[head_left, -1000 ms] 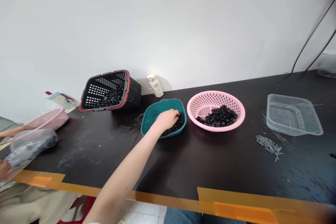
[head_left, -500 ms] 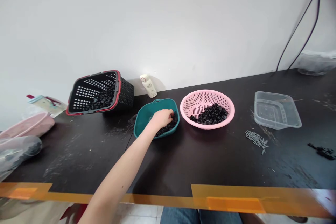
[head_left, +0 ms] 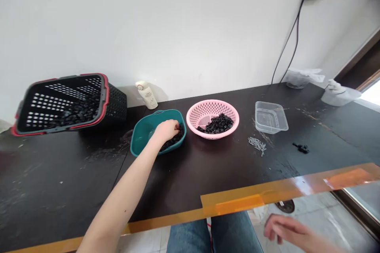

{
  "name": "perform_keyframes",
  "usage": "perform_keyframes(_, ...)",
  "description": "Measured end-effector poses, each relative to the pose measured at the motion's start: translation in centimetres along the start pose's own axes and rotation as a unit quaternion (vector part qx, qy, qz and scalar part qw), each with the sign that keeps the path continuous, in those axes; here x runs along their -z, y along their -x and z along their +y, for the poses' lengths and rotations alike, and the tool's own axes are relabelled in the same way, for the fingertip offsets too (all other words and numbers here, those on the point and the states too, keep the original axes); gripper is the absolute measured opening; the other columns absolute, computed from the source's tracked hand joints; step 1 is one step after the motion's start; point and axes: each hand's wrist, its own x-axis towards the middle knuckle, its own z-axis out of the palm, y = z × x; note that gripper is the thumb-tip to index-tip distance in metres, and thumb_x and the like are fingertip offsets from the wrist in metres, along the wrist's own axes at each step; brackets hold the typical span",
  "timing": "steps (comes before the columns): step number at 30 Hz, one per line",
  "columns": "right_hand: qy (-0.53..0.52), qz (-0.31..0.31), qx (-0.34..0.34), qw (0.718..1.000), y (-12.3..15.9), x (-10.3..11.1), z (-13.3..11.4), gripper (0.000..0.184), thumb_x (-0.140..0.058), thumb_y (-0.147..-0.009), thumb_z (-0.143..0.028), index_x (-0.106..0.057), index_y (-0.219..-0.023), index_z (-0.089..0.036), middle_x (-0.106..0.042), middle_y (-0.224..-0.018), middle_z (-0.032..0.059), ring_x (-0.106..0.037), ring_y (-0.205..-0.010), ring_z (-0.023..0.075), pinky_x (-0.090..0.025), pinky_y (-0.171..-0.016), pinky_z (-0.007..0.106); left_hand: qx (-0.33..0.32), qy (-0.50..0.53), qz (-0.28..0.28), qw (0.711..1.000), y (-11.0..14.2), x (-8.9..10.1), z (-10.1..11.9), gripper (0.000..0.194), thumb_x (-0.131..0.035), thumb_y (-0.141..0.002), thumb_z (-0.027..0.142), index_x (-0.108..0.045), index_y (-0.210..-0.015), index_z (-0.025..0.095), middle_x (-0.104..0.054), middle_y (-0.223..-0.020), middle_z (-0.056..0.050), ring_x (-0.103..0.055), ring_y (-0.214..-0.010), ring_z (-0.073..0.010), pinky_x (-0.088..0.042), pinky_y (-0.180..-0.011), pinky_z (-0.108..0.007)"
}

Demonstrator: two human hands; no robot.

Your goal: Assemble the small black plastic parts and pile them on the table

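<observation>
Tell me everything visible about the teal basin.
The teal basin looks like plastic: open-topped, round-cornered, with a small loop handle on its far rim. It sits upright on the dark table, left of the pink colander. Small black pieces lie toward its right side, where the left hand reaches in; its fingertips are partly hidden.

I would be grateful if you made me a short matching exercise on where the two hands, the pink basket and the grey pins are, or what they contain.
Things
1. Left hand
2. Right hand
3. Pink basket
4. Grey pins

Places or states
A. Loose on the table, near the clear container
B. Out past the taped table edge, blurred
C. Reaching down inside the teal basin
D. Round, with a heap of black pieces inside

Right pairs: 1-C, 2-B, 3-D, 4-A
</observation>
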Motion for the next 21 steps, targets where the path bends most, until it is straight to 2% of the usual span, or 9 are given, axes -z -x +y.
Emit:
perform_keyframes(2, 0.007, 0.017, 0.024, 1.000, -0.4, 2.7, -0.9, 0.044, -0.041, -0.086, -0.060, -0.068, -0.073, -0.028, -0.064, -0.070, 0.0050, -0.061, -0.065, 0.0218, -0.051, -0.059, 0.034, -0.001, 0.003, 0.018, 1.000, 0.4, 0.5, 0.2, 0.013, -0.056, -0.076, 0.020, -0.062, -0.087, 0.019, -0.068, -0.095, -0.007, -0.063, -0.085, -0.0213, -0.046, -0.072, -0.028)
perform_keyframes(4, 0.088, 0.118, 0.037, 0.988, -2.3, 5.9, -2.2, 0.036, -0.049, -0.084, -0.057, -0.069, -0.081, -0.027, -0.066, -0.077, 0.0063, -0.061, -0.071, 0.0228, -0.051, -0.063, 0.034, 0.005, 0.016, 0.046, 0.999, 1.4, 1.4, 0.7, 0.014, -0.053, -0.079, 0.021, -0.060, -0.091, 0.017, -0.067, -0.094, -0.009, -0.063, -0.086, -0.0222, -0.046, -0.074, -0.030)
perform_keyframes(6, 0.196, 0.199, 0.070, 0.958, -5.5, 8.6, -3.3, 0.033, -0.054, -0.082, -0.055, -0.069, -0.091, -0.027, -0.067, -0.087, 0.0067, -0.062, -0.078, 0.0240, -0.050, -0.070, 0.036, -0.003, 0.081, 0.072, 0.994, 3.2, 2.4, 1.6, 0.014, -0.050, -0.082, 0.024, -0.057, -0.093, 0.018, -0.067, -0.087, -0.007, -0.063, -0.080, -0.0208, -0.046, -0.072, -0.030)
perform_keyframes(8, 0.270, 0.207, 0.117, 0.933, -8.9, 10.7, -3.8, 0.031, -0.055, -0.081, -0.053, -0.069, -0.087, -0.026, -0.066, -0.093, 0.0072, -0.061, -0.083, 0.0243, -0.049, -0.075, 0.036, -0.045, 0.202, 0.065, 0.976, 5.5, 3.0, 3.0, 0.014, -0.049, -0.085, 0.028, -0.054, -0.095, 0.019, -0.066, -0.079, -0.002, -0.063, -0.072, -0.0174, -0.046, -0.068, -0.027)
perform_keyframes(10, 0.314, 0.162, 0.125, 0.927, -11.7, 12.0, -3.7, 0.027, -0.056, -0.081, -0.049, -0.069, -0.084, -0.026, -0.065, -0.094, 0.0069, -0.061, -0.085, 0.0238, -0.048, -0.076, 0.036, -0.113, 0.318, 0.011, 0.941, 7.8, 2.8, 4.8, 0.015, -0.051, -0.085, 0.030, -0.053, -0.096, 0.020, -0.065, -0.075, 0.000, -0.061, -0.069, -0.0148, -0.046, -0.065, -0.025)
perform_keyframes(12, 0.331, 0.119, 0.119, 0.928, -13.3, 12.6, -3.4, 0.025, -0.056, -0.081, -0.046, -0.069, -0.081, -0.025, -0.064, -0.092, 0.0065, -0.061, -0.084, 0.0230, -0.047, -0.078, 0.036, -0.171, 0.385, -0.068, 0.904, 9.4, 1.6, 6.5, 0.015, -0.055, -0.084, 0.031, -0.053, -0.094, 0.020, -0.064, -0.076, 0.001, -0.060, -0.069, -0.0135, -0.045, -0.064, -0.023)
perform_keyframes(15, 0.328, 0.071, 0.113, 0.935, -14.0, 12.9, -3.2, 0.026, -0.055, -0.082, -0.044, -0.067, -0.078, -0.022, -0.062, -0.088, 0.0064, -0.060, -0.082, 0.0218, -0.047, -0.077, 0.035, -0.198, 0.443, -0.143, 0.863, 10.0, -1.5, 8.1, 0.016, -0.061, -0.080, 0.030, -0.055, -0.090, 0.019, -0.061, -0.074, 0.001, -0.057, -0.067, -0.0116, -0.044, -0.061, -0.022)
perform_keyframes(17, 0.326, 0.055, 0.110, 0.937, -14.1, 12.9, -3.2, 0.027, -0.055, -0.083, -0.045, -0.066, -0.079, -0.021, -0.061, -0.088, 0.0064, -0.059, -0.081, 0.0214, -0.046, -0.076, 0.034, -0.183, 0.477, -0.133, 0.849, 9.5, -3.7, 8.6, 0.017, -0.063, -0.079, 0.031, -0.055, -0.089, 0.018, -0.059, -0.073, 0.002, -0.055, -0.066, -0.0107, -0.044, -0.062, -0.022)
perform_keyframes(21, 0.332, 0.059, 0.107, 0.935, -14.2, 12.7, -3.0, 0.028, -0.056, -0.082, -0.047, -0.064, -0.078, -0.020, -0.059, -0.086, 0.0062, -0.057, -0.080, 0.0212, -0.045, -0.075, 0.035, -0.140, 0.546, -0.051, 0.825, 8.4, -7.0, 8.6, 0.018, -0.063, -0.079, 0.030, -0.058, -0.089, 0.017, -0.058, -0.075, 0.001, -0.055, -0.067, -0.0100, -0.046, -0.068, -0.023)
